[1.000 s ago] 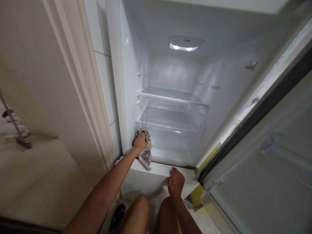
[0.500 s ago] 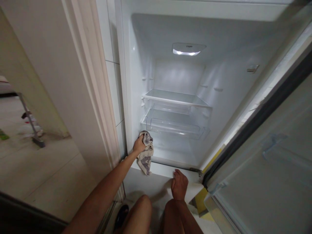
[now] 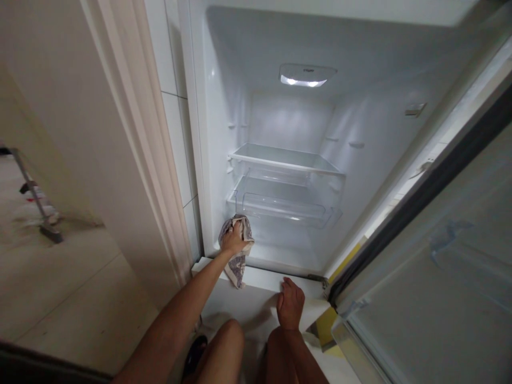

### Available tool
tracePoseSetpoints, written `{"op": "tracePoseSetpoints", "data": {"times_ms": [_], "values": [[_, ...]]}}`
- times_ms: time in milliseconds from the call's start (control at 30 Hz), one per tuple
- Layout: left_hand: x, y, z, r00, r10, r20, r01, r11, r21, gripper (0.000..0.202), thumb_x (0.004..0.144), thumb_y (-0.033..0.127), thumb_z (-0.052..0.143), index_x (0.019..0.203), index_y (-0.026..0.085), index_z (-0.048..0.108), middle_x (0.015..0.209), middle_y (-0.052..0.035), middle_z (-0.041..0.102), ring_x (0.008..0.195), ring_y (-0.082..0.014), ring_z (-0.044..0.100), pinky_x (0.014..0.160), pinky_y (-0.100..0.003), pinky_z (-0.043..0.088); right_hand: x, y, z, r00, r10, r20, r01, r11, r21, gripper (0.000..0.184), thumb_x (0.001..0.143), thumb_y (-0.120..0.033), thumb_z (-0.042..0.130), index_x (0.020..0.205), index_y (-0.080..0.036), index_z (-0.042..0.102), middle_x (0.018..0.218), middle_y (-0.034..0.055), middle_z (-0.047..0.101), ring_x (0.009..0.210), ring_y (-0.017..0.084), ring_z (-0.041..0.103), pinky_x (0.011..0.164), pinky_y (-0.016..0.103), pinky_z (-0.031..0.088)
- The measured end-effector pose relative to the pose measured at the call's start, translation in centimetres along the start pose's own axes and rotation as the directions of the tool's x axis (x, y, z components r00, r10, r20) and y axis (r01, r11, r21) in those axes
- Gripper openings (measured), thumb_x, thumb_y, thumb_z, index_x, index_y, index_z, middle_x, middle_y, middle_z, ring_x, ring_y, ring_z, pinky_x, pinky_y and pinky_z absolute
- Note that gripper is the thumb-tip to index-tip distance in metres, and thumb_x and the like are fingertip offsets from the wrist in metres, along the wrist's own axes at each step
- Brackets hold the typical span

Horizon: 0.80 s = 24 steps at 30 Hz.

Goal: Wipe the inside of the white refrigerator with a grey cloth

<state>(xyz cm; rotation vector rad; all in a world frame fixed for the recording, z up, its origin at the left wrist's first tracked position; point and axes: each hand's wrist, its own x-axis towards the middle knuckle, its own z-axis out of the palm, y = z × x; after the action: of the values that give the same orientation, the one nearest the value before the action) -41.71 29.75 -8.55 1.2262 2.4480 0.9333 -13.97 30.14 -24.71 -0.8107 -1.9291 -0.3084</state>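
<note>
My left hand (image 3: 234, 240) grips a beige and grey-purple patterned cloth (image 3: 237, 272) at the lower left of the open fridge compartment (image 3: 276, 246). The cloth is bunched under my fingers against the inner left side. Its loose end hangs over the white ledge (image 3: 264, 278) at the front. Further right, my right hand (image 3: 290, 304) rests on that ledge with loosely bent fingers and nothing in it.
Above the hands are a glass shelf (image 3: 284, 156) and a clear plastic drawer (image 3: 284, 205). The fridge door (image 3: 452, 277) stands open at right. A door frame (image 3: 148, 133) rises at left, with a broom (image 3: 50, 232) beyond it.
My left hand has turned and pressed flatter over the cloth, which has spread to the left along the inner side. My right hand stays on the ledge. The view has shifted slightly.
</note>
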Motion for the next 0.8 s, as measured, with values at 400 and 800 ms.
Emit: {"op": "tracePoseSetpoints", "data": {"times_ms": [400,800], "values": [[4.2,-2.2,-0.2,0.976,-0.013,-0.218,-0.148,0.696,-0.702,0.075,0.053,0.009,0.084,0.123,0.022,0.064,0.128,-0.0107,0.073,0.116,-0.0266,0.069,0.111,-0.043,0.05,0.3,-0.1,-0.2,1.0,-0.023,-0.021,0.022,0.999,-0.032,0.026,0.095,-0.01,0.041,0.113,-0.015,0.059,0.117,0.0144,0.068,0.107,0.025,0.058,0.094,0.043,0.046],[5.4,0.4,3.3,0.939,-0.342,-0.037,-0.053,-0.038,-0.998,0.032,0.052,0.025,0.08,0.081,0.021,0.069,0.064,0.0036,0.07,0.071,-0.0194,0.071,0.08,-0.035,0.06,-1.0,0.4,0.8,0.999,-0.014,-0.051,0.014,1.0,-0.004,0.026,0.101,-0.023,0.037,0.112,-0.017,0.06,0.117,0.0159,0.07,0.106,0.027,0.063,0.09,0.044,0.046]]}}
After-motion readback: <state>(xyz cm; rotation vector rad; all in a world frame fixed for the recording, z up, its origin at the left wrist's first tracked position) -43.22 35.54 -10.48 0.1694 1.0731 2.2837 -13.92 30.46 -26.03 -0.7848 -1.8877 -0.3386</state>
